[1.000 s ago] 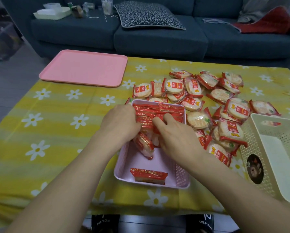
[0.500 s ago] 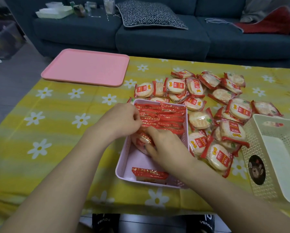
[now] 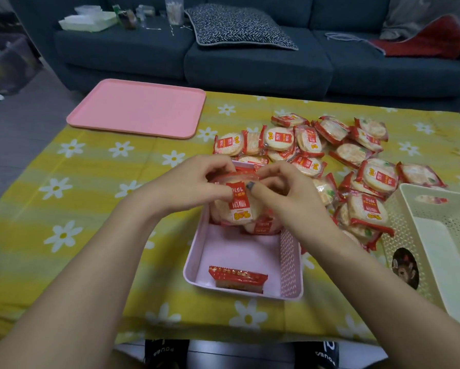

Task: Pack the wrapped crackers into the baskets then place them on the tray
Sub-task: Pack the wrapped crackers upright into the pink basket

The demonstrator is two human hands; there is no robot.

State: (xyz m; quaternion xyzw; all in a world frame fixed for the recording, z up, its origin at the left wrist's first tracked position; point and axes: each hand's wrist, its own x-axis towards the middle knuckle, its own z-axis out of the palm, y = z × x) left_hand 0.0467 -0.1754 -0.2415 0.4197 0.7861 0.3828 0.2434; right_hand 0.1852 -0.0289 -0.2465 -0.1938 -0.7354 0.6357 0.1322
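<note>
A pink basket [image 3: 290, 265] sits on the table in front of me, with a row of wrapped crackers standing on edge in its far half and one wrapped cracker [image 3: 238, 278] upright at its near wall. My left hand [image 3: 186, 183] and my right hand [image 3: 285, 190] both grip the nearest wrapped cracker [image 3: 238, 206] of the row, holding it upright by its top edge and sides. A pile of loose wrapped crackers [image 3: 330, 153] lies beyond and to the right of the basket. The pink tray [image 3: 138, 107] lies at the far left.
A cream basket [image 3: 436, 235] with a round monkey sticker stands at the right edge, holding nothing I can see but a cracker at its far rim. A dark blue sofa [image 3: 250, 57] with a cushion and small items runs behind the table. The tablecloth is yellow with daisies.
Both hands have lifted from pressing down into the row and now hold the front cracker upright, its face turned toward me. The view has shifted slightly.
</note>
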